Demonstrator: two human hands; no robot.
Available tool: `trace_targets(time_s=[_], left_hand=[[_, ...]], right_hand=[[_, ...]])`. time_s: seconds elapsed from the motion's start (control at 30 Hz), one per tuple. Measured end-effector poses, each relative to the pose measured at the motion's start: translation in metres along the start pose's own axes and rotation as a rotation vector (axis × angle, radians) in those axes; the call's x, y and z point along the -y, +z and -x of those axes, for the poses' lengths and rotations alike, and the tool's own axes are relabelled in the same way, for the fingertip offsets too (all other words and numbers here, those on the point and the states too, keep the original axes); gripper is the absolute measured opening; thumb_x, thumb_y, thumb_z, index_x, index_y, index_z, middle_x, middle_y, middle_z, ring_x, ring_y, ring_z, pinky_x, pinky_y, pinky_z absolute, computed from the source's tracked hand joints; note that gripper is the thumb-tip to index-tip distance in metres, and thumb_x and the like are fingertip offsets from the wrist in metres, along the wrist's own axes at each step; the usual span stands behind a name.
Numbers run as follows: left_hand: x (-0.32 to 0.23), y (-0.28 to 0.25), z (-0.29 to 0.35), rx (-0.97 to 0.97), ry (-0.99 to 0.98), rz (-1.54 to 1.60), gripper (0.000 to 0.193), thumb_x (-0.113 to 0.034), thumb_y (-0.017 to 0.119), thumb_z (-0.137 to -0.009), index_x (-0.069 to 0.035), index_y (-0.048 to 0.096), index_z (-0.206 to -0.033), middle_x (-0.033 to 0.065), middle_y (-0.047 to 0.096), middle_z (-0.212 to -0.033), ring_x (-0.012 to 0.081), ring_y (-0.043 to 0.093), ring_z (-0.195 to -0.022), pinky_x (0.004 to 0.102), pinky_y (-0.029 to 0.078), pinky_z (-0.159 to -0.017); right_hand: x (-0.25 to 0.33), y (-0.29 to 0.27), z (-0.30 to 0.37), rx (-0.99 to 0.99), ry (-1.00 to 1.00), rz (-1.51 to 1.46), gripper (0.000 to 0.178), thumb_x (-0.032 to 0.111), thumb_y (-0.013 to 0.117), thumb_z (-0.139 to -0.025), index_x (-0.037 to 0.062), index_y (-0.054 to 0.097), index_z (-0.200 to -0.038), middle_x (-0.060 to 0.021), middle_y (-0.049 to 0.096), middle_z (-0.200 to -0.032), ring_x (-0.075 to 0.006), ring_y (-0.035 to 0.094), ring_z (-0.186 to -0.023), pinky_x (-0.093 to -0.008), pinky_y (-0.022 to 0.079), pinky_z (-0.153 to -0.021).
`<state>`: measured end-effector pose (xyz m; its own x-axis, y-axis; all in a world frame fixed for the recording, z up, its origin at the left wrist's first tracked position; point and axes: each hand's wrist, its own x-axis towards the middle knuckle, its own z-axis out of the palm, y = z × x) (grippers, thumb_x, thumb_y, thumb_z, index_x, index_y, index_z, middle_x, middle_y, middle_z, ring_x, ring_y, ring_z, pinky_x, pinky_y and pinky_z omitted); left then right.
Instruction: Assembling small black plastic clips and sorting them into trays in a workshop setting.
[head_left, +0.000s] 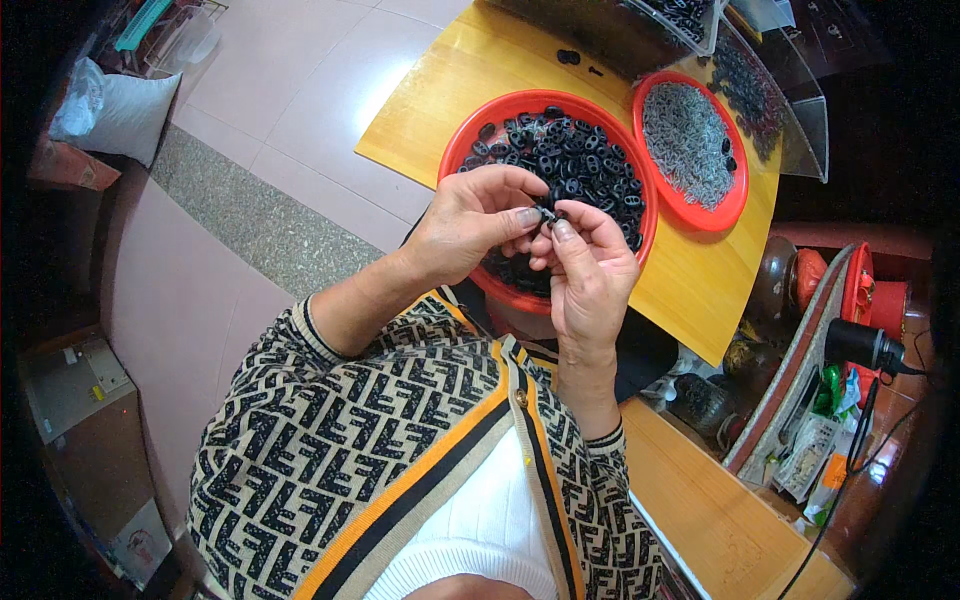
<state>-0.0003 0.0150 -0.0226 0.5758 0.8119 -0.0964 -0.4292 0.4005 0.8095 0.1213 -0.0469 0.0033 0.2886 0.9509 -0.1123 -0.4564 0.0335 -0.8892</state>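
Over a red round basin (450,170), my left hand (462,228) and my right hand (594,282) meet fingertip to fingertip. Between thumbs and forefingers they pinch a small dark piece (546,214) with a pale glint on it, probably a cord lock part; the fingers cover most of it. Both hands are closed. Many black two-holed cord locks (570,160) fill the basin beneath them. To its right, a second red tray (733,205) holds a heap of small silver springs (685,140), with a few black pieces lying on top.
Both containers stand on a yellow wooden table (415,115). Two loose black pieces (568,57) lie near its far edge. Clear-walled bins (808,135) of dark parts stand at the back right. A white sack (135,110) rests on the floor at left.
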Motion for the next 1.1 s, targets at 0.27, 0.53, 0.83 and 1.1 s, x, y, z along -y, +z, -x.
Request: trace_targets(time_s=[0.27,0.53,0.83,1.1], left_hand=[[-0.002,-0.009,0.0,0.136,-0.166,0.249,0.023,0.001,0.055,-0.079,0.001,0.054,-0.102,0.0076,0.059,-0.08,0.0141,0.06,-0.071,0.0237,0.051,-0.063],[-0.003,-0.012,-0.001,0.13,-0.127,0.185,0.025,0.001,0.057,-0.078,0.001,0.055,-0.102,0.0067,0.058,-0.078,0.014,0.059,-0.07,0.024,0.051,-0.063],[0.001,-0.013,0.0,0.139,-0.084,0.146,0.024,0.0,0.058,-0.078,0.0,0.056,-0.102,0.0038,0.057,-0.076,0.0097,0.054,-0.065,0.0204,0.046,-0.058],[0.006,-0.003,0.003,0.096,-0.076,0.175,0.017,0.001,0.058,-0.078,0.001,0.056,-0.095,0.0058,0.059,-0.077,0.0097,0.056,-0.066,0.0201,0.046,-0.058]], right_hand=[[0.003,-0.006,0.002,-0.047,-0.045,0.13,0.014,-0.001,0.053,-0.081,-0.0042,0.053,-0.094,-0.0061,0.058,-0.079,-0.0076,0.055,-0.062,-0.0176,0.046,-0.052],[0.006,-0.006,0.004,-0.08,-0.058,0.317,0.012,0.0,0.053,-0.08,-0.0023,0.054,-0.092,-0.0029,0.056,-0.076,-0.0051,0.053,-0.06,-0.0164,0.045,-0.051],[0.007,-0.004,0.006,-0.064,-0.014,0.299,0.013,0.0,0.053,-0.08,-0.0025,0.054,-0.093,-0.0037,0.056,-0.077,-0.0061,0.053,-0.06,-0.0174,0.046,-0.052],[0.002,-0.003,0.004,-0.005,0.02,-0.076,0.015,0.001,0.051,-0.082,-0.0045,0.052,-0.096,-0.0084,0.059,-0.077,-0.0107,0.056,-0.061,-0.021,0.046,-0.053]])
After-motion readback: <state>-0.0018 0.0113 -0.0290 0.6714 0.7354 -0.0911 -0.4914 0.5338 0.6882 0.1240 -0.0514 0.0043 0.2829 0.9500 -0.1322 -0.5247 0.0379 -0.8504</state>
